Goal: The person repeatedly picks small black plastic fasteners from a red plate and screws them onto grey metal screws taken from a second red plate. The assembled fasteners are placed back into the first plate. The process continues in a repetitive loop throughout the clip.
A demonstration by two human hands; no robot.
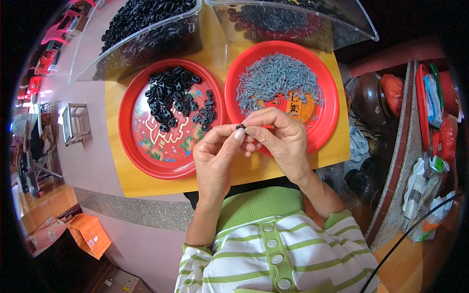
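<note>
I watch the left hand (213, 154) and right hand (282, 141) hold one small black piece (240, 126) in closed pinches, presumably steadying it; from there, the black-piece tray (126, 132) at nine o'clock and grey-piece tray (328, 115) at two seem placed for reach.

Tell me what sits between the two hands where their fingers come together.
A small black piece sits between the left hand and the right hand, in the head view.

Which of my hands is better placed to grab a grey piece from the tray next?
Probably your right hand: it shows over the near edge of the red tray of grey pieces, while your left hand is closer to the black pieces. Both hands meet at one small black piece.
</note>
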